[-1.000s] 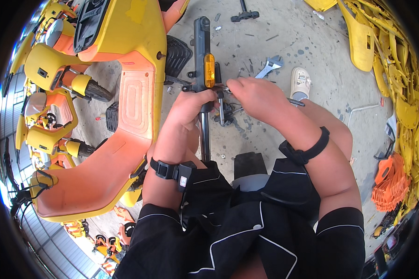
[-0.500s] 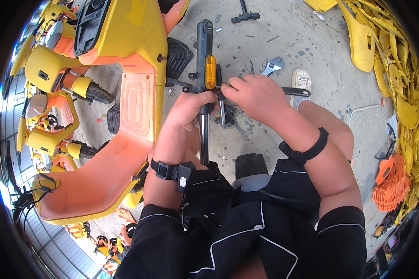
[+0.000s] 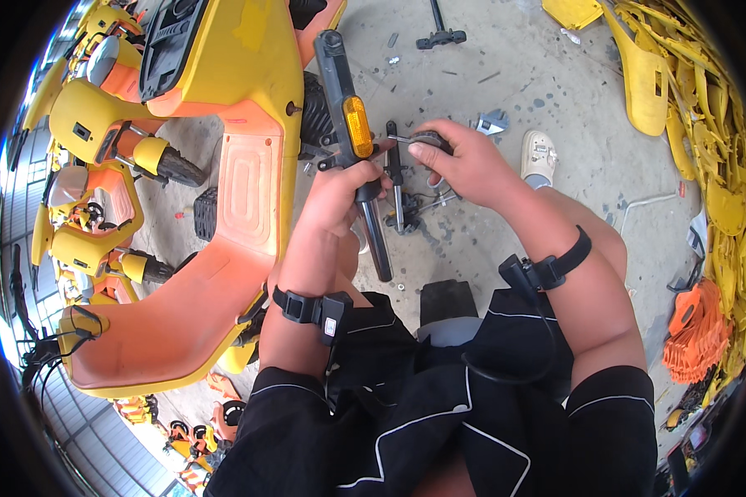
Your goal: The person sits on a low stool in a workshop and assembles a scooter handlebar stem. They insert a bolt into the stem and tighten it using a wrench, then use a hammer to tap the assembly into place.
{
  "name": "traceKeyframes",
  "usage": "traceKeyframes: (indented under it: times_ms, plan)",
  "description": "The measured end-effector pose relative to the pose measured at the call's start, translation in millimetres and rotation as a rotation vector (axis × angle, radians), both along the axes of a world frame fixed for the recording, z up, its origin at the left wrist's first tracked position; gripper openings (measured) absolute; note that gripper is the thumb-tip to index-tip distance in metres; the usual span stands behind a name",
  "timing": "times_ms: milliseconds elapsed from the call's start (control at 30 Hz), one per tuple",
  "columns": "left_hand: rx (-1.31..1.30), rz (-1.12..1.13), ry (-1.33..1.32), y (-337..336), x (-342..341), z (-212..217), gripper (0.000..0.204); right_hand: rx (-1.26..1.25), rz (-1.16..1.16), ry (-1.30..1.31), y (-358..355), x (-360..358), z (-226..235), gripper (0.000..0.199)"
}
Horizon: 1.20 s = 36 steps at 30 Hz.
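My left hand is closed around a black fork leg that has a bright lower tube and an orange reflector. The leg leans, its upper end toward the left. Just right of it, my right hand grips a dark tool with a thin metal shaft. That shaft points left at the fork leg's side; whether its tip touches is too small to tell. Beneath the hands, another dark rod-like part with a bright tube shows, partly hidden.
An adjustable wrench lies on the concrete floor beyond my right hand. A yellow and orange scooter body stands close on the left. Yellow panels and stacked orange parts line the right. A black clamp part lies ahead.
The fork leg has tilted, its upper end swinging left and its lower end right. My right hand has turned and drawn slightly right, so the tool's thin shaft now shows.
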<state>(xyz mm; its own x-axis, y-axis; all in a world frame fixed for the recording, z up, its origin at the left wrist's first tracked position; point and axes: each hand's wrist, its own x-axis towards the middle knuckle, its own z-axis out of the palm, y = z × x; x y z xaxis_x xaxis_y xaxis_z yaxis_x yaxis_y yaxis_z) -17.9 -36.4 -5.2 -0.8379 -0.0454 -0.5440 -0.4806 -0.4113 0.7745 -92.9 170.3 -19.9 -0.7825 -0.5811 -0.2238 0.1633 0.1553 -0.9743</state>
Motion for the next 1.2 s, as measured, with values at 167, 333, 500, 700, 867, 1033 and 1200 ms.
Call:
traceKeyframes:
  times_ms: [167,333,500,700,867,1033,1200]
  plan:
    - [-0.052,-0.004,0.225,6,-2,-2,0.078,-0.037,-0.04,-0.085,-11,6,1,0.027]
    - [-0.046,0.033,0.349,13,-2,-4,0.086,0.016,-0.036,-0.021,-18,8,12,0.022]
    - [-0.029,0.072,0.397,16,-5,-6,0.086,0.003,-0.133,0.193,-23,11,4,0.023]
    - [-0.098,0.087,0.434,19,-7,-5,0.088,-0.065,-0.147,0.09,-27,10,8,0.024]
    - [-0.337,0.046,0.535,17,-8,-7,0.094,-0.011,-0.074,0.02,-25,3,18,0.026]
    - [-0.473,0.006,0.592,14,-10,-12,0.091,-0.103,-0.035,-0.178,-24,0,26,0.031]
    - [-0.386,0.05,0.577,18,-10,-8,0.092,-0.153,0.011,-0.464,-20,-5,31,0.033]
